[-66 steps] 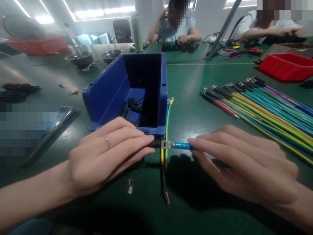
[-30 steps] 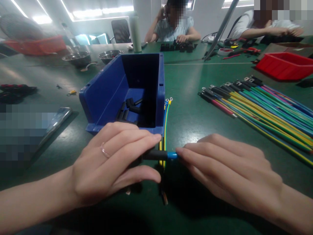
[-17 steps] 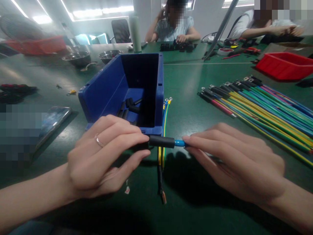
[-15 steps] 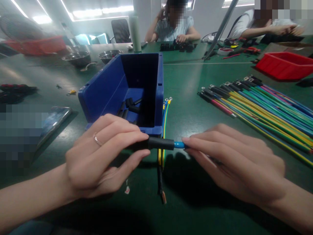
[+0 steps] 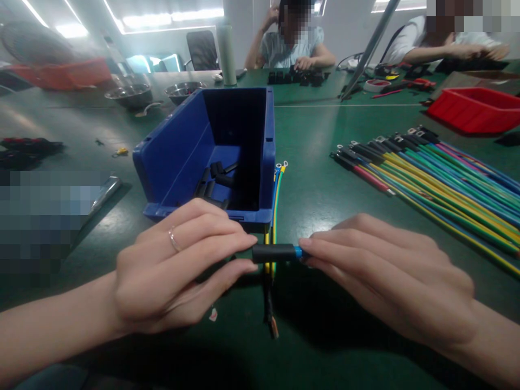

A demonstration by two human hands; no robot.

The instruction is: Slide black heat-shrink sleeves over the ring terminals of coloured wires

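In the head view, the right hand (image 5: pixel 390 265) pinches a blue cable (image 5: pixel 299 252) between thumb and fingertips, only a short bit of it showing, while the black sleeve (image 5: pixel 274 253) sits around that cable just beyond those fingertips, lying level between the two hands. The left hand (image 5: pixel 174 265) has thumb and forefinger slightly parted, one on either side of the sleeve's far end, though whether they grip it cannot be told. Just beyond the left hand's knuckles stands a blue bin (image 5: pixel 174 157), and farther out past the right hand lies a row of colored cables (image 5: pixel 447 179).
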